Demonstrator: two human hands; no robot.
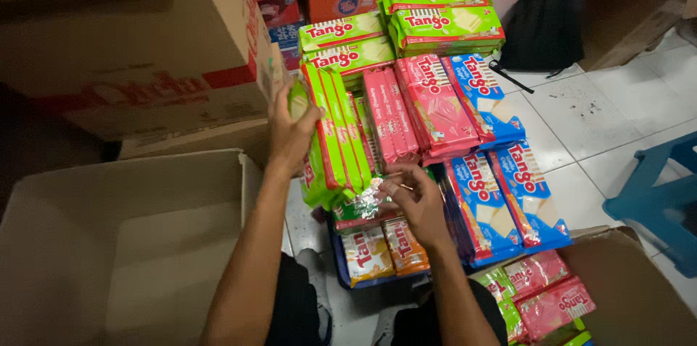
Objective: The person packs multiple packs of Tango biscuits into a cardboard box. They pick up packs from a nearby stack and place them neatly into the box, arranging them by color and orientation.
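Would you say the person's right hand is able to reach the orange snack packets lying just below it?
Probably yes. The right hand hovers directly above the orange snack packets, which lie face up with nothing covering them. Its fingers already touch a silvery packet beside them, so it may need to let go first.

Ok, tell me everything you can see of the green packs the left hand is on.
The green packs are flat, glossy plastic wafer wrappers with red edges, standing on edge in a tight row, leaning slightly. The left hand grips their left side near the top. Pink packs press against their right, and more green ones lie stacked flat behind.
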